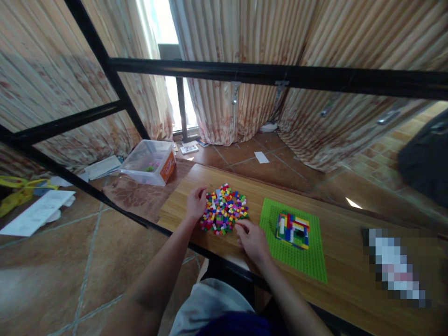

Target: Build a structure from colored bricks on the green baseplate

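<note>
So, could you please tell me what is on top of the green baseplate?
A small build of coloured bricks sits on the green baseplate, near its middle. The studs beneath the build are covered.

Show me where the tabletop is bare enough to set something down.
The wooden table is bare between the green baseplate and the blurred patch at the right, and along the far edge behind the brick pile. It is crowded around the pile: the left hand and right hand flank it, and only a narrow strip separates pile and baseplate.
</note>
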The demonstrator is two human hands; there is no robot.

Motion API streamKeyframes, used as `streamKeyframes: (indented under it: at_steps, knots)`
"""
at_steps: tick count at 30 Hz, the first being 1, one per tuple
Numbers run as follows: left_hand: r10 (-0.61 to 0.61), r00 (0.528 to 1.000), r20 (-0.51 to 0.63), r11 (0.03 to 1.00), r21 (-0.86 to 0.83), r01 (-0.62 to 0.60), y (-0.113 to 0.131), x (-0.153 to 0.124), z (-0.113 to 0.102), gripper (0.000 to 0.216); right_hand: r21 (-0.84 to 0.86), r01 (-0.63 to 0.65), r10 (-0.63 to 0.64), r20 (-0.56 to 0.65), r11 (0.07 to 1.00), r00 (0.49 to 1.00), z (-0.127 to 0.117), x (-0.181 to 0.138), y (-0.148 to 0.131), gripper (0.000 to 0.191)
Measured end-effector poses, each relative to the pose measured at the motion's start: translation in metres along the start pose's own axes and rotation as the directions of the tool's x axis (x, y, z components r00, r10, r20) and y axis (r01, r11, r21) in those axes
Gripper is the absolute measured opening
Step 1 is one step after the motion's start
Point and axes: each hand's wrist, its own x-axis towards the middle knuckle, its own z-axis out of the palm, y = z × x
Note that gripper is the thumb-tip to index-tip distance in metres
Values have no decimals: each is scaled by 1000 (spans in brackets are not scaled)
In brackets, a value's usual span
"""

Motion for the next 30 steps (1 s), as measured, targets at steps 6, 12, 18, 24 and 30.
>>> streamKeyframes:
  at_steps: [6,12,18,24,30]
  knots:
    - [3,1000,-6,1000,-15,-3,-3,0,1,22,-419,142,-178,-49,897,983,-1,7,-6,25]
    - [8,1000,-3,1000,-20,-8,-5,0,2,23,-442,196,-254,-75,875,964,1,7,-1,25]
    - [9,1000,-7,1000,-18,-9,-4,0,2,22,-388,191,-261,-137,902,955,-2,6,7,28]
    - [-1,1000,1,1000,-16,1,-1,-1,1,22,-417,300,-395,-162,858,904,-8,-1,10,24]
    - [4,1000,-3,1000,-25,-4,-4,-1,2,22,-482,410,-481,-28,775,876,1,0,9,23]
